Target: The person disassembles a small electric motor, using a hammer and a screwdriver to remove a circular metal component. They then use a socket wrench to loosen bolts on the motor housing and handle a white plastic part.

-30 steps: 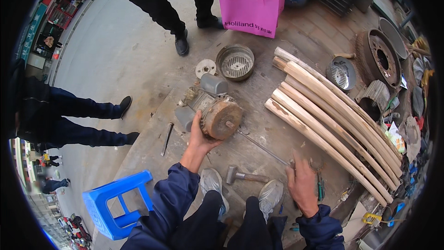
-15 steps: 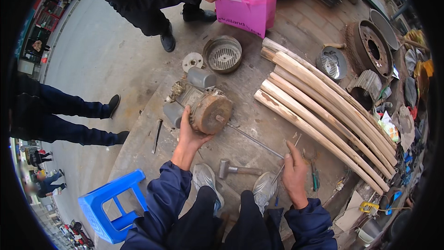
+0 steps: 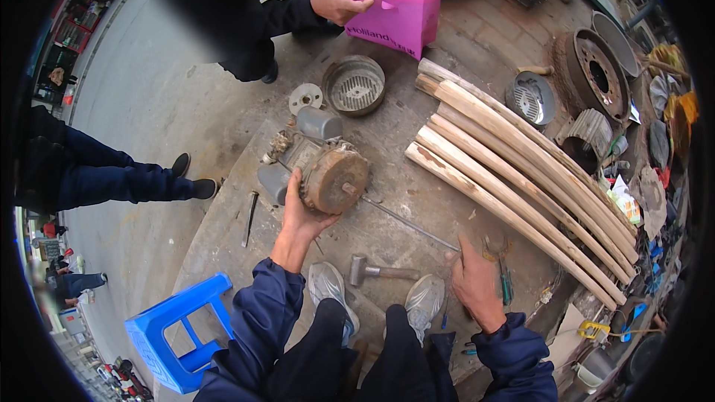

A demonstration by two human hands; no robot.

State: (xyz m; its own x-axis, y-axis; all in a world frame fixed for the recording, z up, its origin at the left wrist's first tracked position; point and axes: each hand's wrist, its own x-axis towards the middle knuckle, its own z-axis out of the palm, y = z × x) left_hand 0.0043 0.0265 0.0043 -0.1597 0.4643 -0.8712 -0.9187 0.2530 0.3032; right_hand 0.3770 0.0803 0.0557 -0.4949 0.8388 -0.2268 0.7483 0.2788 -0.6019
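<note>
A round, dirty electric motor (image 3: pixel 339 182) with grey cylinders on its side rests on the ground before me. My left hand (image 3: pixel 302 216) is closed around its near left edge, thumb beneath the rusty end face. A long thin metal rod (image 3: pixel 410 223) slants from beside the motor to my right hand (image 3: pixel 478 283). That hand appears closed at the rod's near end, its back toward me; most of its fingers are hidden. A hammer (image 3: pixel 383 272) lies between my shoes. Pliers (image 3: pixel 497 249) and a green-handled tool (image 3: pixel 507 286) lie beside my right hand.
Several wooden poles (image 3: pixel 514 179) lie at the right. Beyond the motor are a round metal pan (image 3: pixel 354 85) and a pale disc (image 3: pixel 305 98). A blue stool (image 3: pixel 182 335) and a dark bar (image 3: pixel 250 219) are at left. A person's hand (image 3: pixel 341 2) holds a pink bag (image 3: pixel 402 18).
My right hand has turned and lowered slightly; the thin stick seen crossing it earlier no longer shows. My left hand stays on the motor. The person at left has shifted a foot.
</note>
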